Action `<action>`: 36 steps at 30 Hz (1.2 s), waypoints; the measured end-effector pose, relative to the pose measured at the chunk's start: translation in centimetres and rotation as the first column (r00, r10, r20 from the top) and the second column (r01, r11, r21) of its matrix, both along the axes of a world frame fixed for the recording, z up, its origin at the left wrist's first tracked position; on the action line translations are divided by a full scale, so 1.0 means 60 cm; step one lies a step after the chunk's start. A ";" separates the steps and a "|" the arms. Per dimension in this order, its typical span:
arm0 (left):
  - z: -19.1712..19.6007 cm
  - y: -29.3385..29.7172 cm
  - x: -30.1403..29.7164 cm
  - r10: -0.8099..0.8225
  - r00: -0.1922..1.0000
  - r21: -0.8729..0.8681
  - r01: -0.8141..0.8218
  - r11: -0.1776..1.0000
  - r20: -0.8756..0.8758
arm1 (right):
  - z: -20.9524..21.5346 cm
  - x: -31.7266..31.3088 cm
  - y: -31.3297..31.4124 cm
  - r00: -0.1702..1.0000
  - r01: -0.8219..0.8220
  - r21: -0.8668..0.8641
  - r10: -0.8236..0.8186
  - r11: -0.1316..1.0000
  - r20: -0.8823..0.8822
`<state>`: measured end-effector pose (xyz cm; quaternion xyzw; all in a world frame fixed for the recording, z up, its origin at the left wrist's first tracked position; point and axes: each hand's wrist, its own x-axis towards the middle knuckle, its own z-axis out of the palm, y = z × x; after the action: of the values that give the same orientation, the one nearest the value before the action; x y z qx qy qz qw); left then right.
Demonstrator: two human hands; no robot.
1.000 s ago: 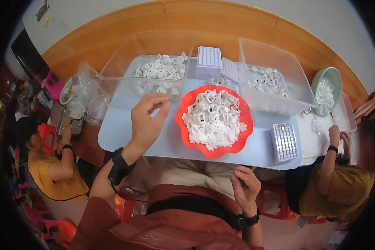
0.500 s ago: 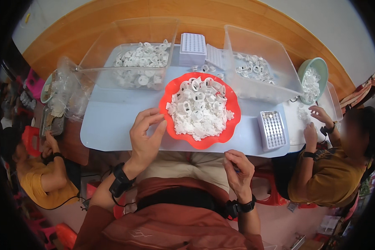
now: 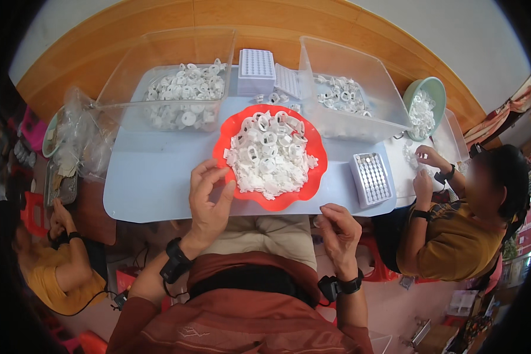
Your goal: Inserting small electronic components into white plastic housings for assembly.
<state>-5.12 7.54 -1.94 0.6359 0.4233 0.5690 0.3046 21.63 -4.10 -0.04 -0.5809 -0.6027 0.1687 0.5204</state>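
Observation:
A red scalloped dish (image 3: pixel 320 154) heaped with small white plastic parts (image 3: pixel 271 156) sits near the front edge of the blue table board. My left hand (image 3: pixel 209 203) is at the dish's near left rim, thumb and fingers apart, holding nothing that I can see. To the right of the dish, just off the table edge, my right hand (image 3: pixel 340 233) has thumb and fingers pinched together. A small pale piece (image 3: pixel 318 222) shows at its fingertips; its exact kind is too small to tell.
Two clear bins (image 3: pixel 159 106) (image 3: pixel 360 127) of white parts stand behind. A white tray of round pieces (image 3: pixel 371 180) is at right, and a stacked tray block (image 3: pixel 256 72) at the back. Co-workers sit left (image 3: pixel 71 265) and right (image 3: pixel 454 236). A green bowl (image 3: pixel 436 97) holds clear parts.
The whole view has shifted, so the table and dish appear farther left. My left hand stays by the dish rim. At my right fingertips the pale piece now shows more plainly.

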 end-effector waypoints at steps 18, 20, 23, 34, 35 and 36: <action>0.002 0.003 -0.019 -0.067 0.990 0.013 0.069 0.997 -0.123 | 0.122 -0.108 0.157 0.822 -0.065 -0.175 0.152 0.982 0.549; 0.005 0.004 -0.021 -0.083 0.990 0.002 0.084 0.996 -0.112 | 0.118 -0.115 0.171 0.789 -0.040 -0.198 0.153 0.979 0.596; 0.004 0.005 -0.021 -0.102 0.989 -0.005 0.102 0.995 -0.104 | 0.111 -0.120 0.187 0.740 -0.007 -0.234 0.162 0.972 0.652; 0.001 0.008 -0.024 -0.106 0.990 -0.052 0.101 0.994 -0.094 | 0.103 -0.111 0.185 0.813 0.036 -0.205 0.091 0.978 0.576; -0.001 0.007 -0.026 -0.111 0.988 -0.047 0.107 0.993 -0.103 | 0.103 -0.108 0.181 0.846 0.027 -0.177 0.072 0.984 0.528; -0.002 0.007 -0.027 -0.127 0.986 -0.047 0.123 0.991 -0.104 | 0.104 -0.105 0.177 0.875 0.016 -0.148 0.058 0.989 0.481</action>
<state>-6.76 7.98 -2.09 0.6843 0.4099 0.5052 0.3295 15.34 6.52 6.21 -0.6349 -0.7056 0.0678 0.3071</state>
